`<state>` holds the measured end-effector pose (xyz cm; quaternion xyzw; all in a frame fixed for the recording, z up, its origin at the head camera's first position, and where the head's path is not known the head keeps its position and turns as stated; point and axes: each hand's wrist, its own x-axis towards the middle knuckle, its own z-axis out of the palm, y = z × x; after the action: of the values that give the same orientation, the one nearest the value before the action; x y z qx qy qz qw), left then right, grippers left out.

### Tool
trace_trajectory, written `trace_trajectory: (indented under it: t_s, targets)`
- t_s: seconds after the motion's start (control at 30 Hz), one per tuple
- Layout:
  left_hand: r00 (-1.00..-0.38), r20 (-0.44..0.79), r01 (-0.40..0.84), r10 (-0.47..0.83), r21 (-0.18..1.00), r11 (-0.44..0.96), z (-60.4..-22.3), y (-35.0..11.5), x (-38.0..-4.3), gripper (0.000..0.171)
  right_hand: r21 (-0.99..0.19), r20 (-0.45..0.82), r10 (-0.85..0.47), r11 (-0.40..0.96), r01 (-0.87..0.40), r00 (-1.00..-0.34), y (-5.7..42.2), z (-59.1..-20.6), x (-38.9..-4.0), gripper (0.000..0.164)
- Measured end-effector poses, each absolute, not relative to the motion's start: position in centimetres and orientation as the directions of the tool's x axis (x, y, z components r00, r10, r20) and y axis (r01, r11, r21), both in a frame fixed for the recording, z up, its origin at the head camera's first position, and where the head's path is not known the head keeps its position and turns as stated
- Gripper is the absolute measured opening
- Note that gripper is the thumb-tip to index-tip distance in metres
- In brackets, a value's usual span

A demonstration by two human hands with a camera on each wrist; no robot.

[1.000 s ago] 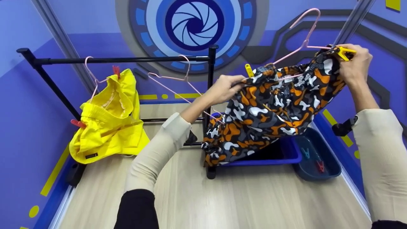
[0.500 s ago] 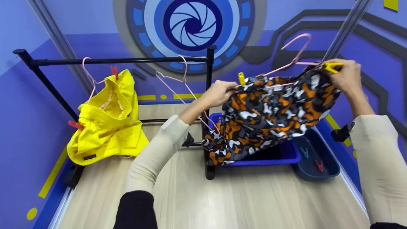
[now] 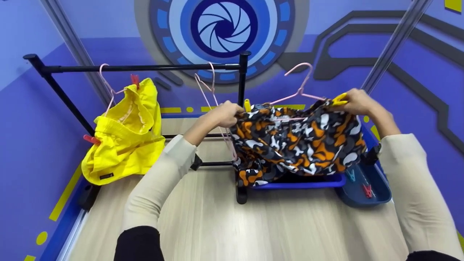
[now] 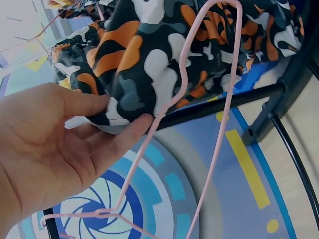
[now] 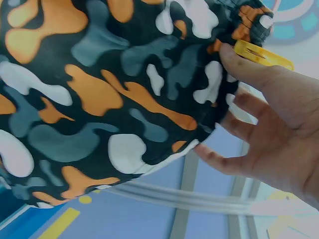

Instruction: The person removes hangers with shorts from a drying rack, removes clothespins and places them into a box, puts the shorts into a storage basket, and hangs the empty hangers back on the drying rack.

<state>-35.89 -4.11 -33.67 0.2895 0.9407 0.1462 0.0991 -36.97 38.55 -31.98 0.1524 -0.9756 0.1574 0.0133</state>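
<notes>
Camouflage-print shorts (image 3: 308,148) in black, orange, grey and white hang from a pink hanger (image 3: 301,91), fixed by a yellow clothespin (image 3: 247,105) at the left of the waistband and another yellow clothespin (image 3: 339,99) at the right. My left hand (image 3: 226,113) pinches the left edge between thumb and fingers, as the left wrist view shows of the fabric (image 4: 144,64). On the other side, my right hand (image 3: 357,101) grips the fabric edge right beside the clothespin (image 5: 263,55). The hanger's hook stands free in the air, right of the rack.
A black rack (image 3: 156,67) carries yellow shorts (image 3: 119,148) on a hanger with red clothespins. A bare pink hanger (image 3: 212,78) hangs close to my left hand. Beneath the camouflage shorts stands a blue basket (image 3: 301,185), beside a dark tray (image 3: 362,202) holding loose clothespins.
Both hands have carried the camouflage shorts and their hanger left and lower, and the waistband is more level. The bare hanger on the rack has swivelled to a narrower angle.
</notes>
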Motion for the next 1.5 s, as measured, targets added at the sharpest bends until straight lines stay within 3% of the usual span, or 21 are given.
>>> trace_trajectory:
  t_s: [0.43,0.63,0.8,1.0,1.2,1.4,1.5]
  targets:
    - [-0.898,-0.168,0.395,0.407,0.104,0.913,-35.0,-5.1,-35.2,0.018,-0.303,0.049,-0.382,0.875,-0.379,-0.923,35.2,-35.1,-37.0,0.027]
    - [-0.957,-0.06,0.279,0.283,0.069,0.958,-38.4,-3.9,-34.6,0.022,-0.35,-0.01,-0.441,0.842,-0.41,-0.897,35.4,-38.0,-37.1,0.024]
    - [-0.971,0.056,0.235,0.233,0.032,0.971,-41.5,-2.8,-34.5,0.021,-0.405,-0.101,-0.403,0.852,-0.333,-0.909,35.7,-40.5,-37.1,0.024]
    - [-0.976,0.059,0.215,0.209,0.133,0.967,-44.5,-2.3,-34.3,0.016,-0.496,-0.166,-0.403,0.823,-0.277,-0.9,36.0,-43.5,-36.9,0.024]
    - [-0.957,-0.051,0.264,0.287,0.263,0.928,-46.8,-3.1,-34.2,0.023,-0.458,-0.181,-0.389,0.846,-0.272,-0.903,36.0,-45.7,-36.8,0.032]
    - [-0.927,-0.043,0.347,0.372,0.274,0.897,-48.3,-4.0,-34.3,0.023,-0.482,-0.217,-0.353,0.85,-0.214,-0.91,35.7,-46.6,-36.9,0.038]
    - [-0.933,-0.048,0.33,0.357,0.281,0.901,-48.6,-4.0,-34.4,0.024,-0.588,-0.237,-0.355,0.793,-0.158,-0.904,36.0,-46.4,-37.1,0.044]
